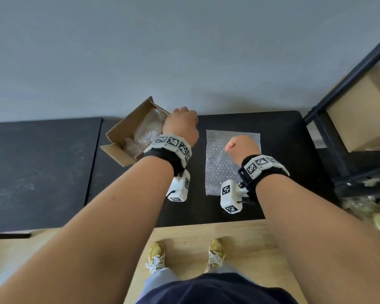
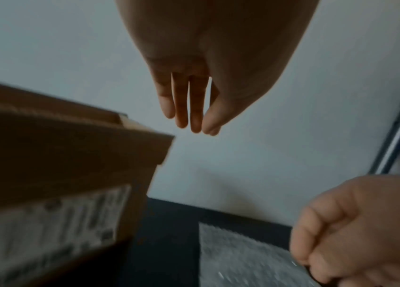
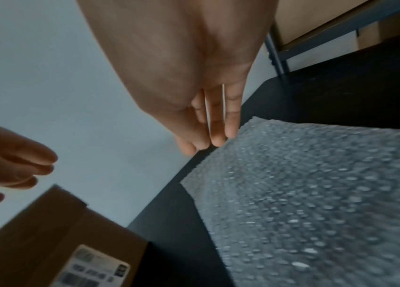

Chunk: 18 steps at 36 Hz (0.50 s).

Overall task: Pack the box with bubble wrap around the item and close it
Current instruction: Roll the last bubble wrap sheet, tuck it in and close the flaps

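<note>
left hand [image 1: 181, 126] grip relaxed, empty | right hand [image 1: 241, 147] likewise | box [image 1: 121, 132] open, wrapped item [image 1: 147, 130] inside

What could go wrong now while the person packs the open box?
The cardboard box sits skewed at the black table's far edge; a push from the left hand could shift it. The right hand hovers over the flat bubble wrap sheet, which may slide instead of lifting.
</note>
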Motion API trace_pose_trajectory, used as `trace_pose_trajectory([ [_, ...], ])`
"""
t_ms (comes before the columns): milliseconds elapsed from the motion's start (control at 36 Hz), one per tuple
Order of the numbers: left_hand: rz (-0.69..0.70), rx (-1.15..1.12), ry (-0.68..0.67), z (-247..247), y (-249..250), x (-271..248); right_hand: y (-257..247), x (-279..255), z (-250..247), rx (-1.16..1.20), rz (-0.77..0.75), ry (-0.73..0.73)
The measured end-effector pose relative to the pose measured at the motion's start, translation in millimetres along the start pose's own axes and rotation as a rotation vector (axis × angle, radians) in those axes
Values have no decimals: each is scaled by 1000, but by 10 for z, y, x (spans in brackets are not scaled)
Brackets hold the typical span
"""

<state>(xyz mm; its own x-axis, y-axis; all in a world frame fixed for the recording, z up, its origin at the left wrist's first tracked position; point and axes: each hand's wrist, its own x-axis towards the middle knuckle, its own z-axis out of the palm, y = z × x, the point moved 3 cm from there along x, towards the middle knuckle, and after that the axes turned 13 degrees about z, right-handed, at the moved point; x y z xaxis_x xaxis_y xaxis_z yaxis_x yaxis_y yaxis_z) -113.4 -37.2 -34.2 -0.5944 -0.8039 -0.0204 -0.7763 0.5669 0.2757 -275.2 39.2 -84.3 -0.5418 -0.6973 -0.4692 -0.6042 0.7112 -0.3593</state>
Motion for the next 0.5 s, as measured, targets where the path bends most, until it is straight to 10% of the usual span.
trace_pose_trajectory([
  [194,58,-50,-464,958,453,-137,699,100,125,-141,30,-151],
  [500,10,-53,-508,1726,653,-481,1109,262,395,-139,-56,-246],
])
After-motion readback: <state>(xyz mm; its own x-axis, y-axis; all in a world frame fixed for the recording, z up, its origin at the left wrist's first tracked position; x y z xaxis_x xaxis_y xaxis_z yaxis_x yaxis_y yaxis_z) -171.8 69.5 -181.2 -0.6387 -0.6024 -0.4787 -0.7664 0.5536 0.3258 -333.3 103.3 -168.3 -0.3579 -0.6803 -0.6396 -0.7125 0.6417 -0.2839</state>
